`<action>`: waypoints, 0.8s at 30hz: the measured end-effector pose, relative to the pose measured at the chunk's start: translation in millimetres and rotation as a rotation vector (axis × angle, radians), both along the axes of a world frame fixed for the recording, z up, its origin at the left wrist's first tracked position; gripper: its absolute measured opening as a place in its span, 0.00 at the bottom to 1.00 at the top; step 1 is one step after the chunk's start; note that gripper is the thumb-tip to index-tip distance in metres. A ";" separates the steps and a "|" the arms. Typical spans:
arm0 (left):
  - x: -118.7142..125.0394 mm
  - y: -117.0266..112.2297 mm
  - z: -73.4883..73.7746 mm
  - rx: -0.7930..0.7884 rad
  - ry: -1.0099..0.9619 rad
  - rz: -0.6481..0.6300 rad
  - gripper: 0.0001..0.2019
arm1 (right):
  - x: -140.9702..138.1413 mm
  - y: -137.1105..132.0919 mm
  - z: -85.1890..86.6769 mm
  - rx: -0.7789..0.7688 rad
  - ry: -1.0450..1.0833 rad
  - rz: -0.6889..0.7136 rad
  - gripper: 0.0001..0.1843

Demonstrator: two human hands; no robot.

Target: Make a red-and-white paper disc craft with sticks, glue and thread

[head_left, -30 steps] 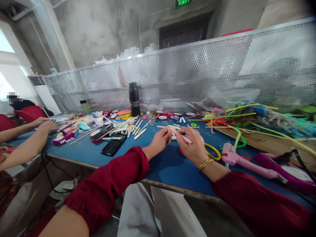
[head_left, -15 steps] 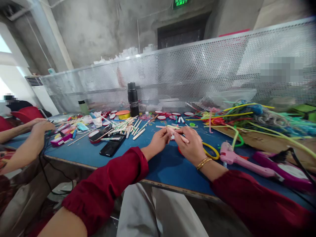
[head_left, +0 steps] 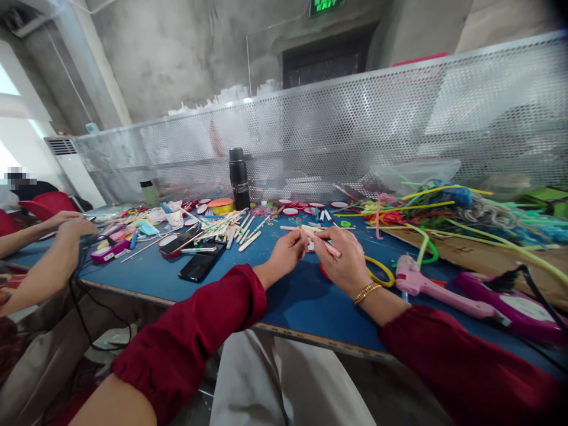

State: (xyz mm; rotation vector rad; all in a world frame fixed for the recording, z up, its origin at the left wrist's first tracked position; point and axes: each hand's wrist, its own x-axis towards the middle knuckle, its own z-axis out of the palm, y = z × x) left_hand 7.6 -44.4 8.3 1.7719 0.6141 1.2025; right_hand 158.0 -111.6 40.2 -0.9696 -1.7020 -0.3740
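My right hand (head_left: pixel 348 257) is closed around a pale pink pen-like stick (head_left: pixel 332 249), slanting between thumb and fingers. Close beside it, my left hand (head_left: pixel 286 251) pinches a small slim piece with a greenish tip (head_left: pixel 299 222); its kind is too small to tell. The fingertips of both hands meet over the blue table (head_left: pixel 288 302), partly hiding what lies between them. Behind the fingers are some short white sticks (head_left: pixel 325 216) and a small green ring (head_left: pixel 345 224). A yellow hoop (head_left: pixel 385 277) lies by my right wrist.
A pink glue gun (head_left: pixel 410 275) and a purple device (head_left: pixel 510 305) with a cord lie right. Bundled coloured strips (head_left: pixel 470 207) rest on cardboard. Left are a black phone (head_left: pixel 199 269), pale sticks (head_left: pixel 231 228) and a black bottle (head_left: pixel 239 180). Another person's hands (head_left: pixel 73 228) work far left.
My two hands stay almost exactly where they were, with the same pieces in them. At far left the other person's arms have shifted very slightly.
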 end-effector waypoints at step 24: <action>-1.6 -1.6 2.6 0.004 0.027 -0.010 0.22 | 0.0 -1.8 2.3 -0.016 -0.014 -0.006 0.09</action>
